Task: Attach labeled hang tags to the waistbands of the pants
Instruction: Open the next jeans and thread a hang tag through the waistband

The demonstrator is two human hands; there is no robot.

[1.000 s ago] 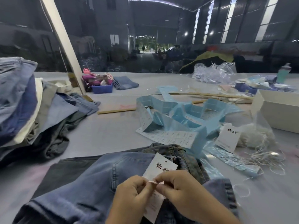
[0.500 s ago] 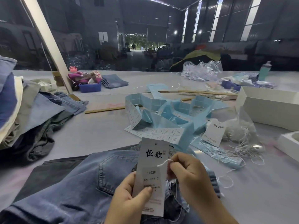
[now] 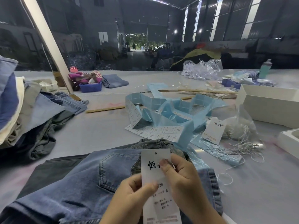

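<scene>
The left hand is pinching the lower half of the hang tag, thumb lying across its printed face, and the right hand is gripping the tag's right edge, thumb pressing over the big black characters near the top. So both hands are clamped on the one card, holding it upright and facing the camera, directly above the blue jeans that are lying flat on the grey table with a back pocket showing. The punched hole at the tag's top edge is looking bare here; no string is visibly running through it, though a fine thread could be escaping notice. The waistband is sitting just beyond the tag, bunched at the far end of the jeans. By my reading, this is the checking or readying stage, with the tag not yet tied on. The next move is likely calling for a loop from the tangle of white strings lying to the right, beside a spare tag, then feeding it through that hole and a belt loop. The blue label strip is sprawling across the table behind
</scene>
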